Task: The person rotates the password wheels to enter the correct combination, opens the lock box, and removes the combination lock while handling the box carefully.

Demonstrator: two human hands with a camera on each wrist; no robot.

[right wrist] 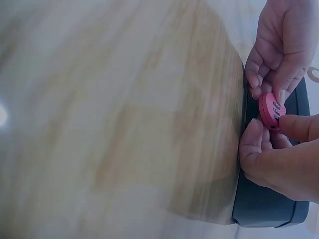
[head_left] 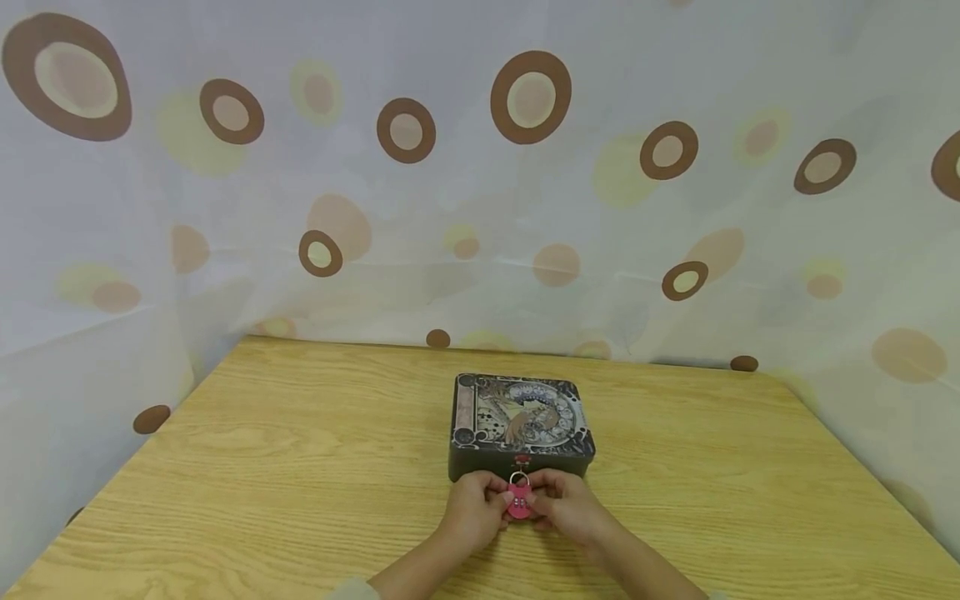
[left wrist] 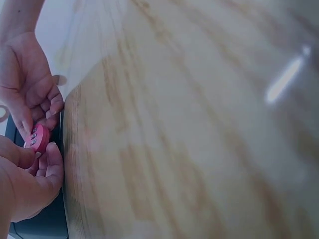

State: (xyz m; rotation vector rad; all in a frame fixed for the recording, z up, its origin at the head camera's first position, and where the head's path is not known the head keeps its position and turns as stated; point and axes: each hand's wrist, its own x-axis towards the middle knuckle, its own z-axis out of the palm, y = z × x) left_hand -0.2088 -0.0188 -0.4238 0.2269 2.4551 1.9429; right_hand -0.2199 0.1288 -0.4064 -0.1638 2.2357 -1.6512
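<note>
Pinching lock between curled left hand and right hand, both equally near, at front of box; pointing shackle towards red clasp; can't tell if hooked through.

The box sits on the table, the patterned sheet behind both. Just before the box's front is the lock, between the left grip and the right grip.
</note>
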